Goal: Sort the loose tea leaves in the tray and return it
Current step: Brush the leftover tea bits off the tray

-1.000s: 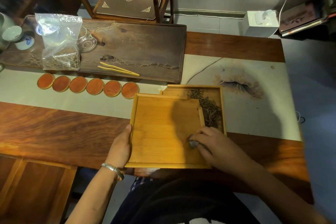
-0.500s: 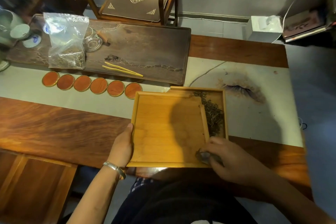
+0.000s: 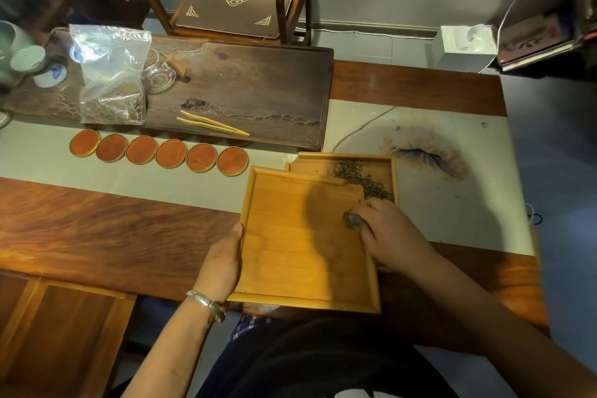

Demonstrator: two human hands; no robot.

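Our right hand (image 3: 387, 233) had its grip pinched on a small grey object (image 3: 352, 221), too dim to name, at the right edge of the upper tray (image 3: 290, 252). Our left hand (image 3: 223, 263) pressed against that tray's left rim, thumb up along it, fingers hidden beneath. The upper tray lay partly over a lower tray (image 3: 392, 171) on the tabletop (image 3: 97, 226). The tea leaves (image 3: 361, 179) sat heaped in the lower tray's far right corner, just beyond our right knuckles. We judged the leaves dry, feather-light and brittle, apt to scatter or crush, so best nudged rather than squeezed. The trays looked stiff, light and smooth; we thought opposite rims the safest hold, kept level.
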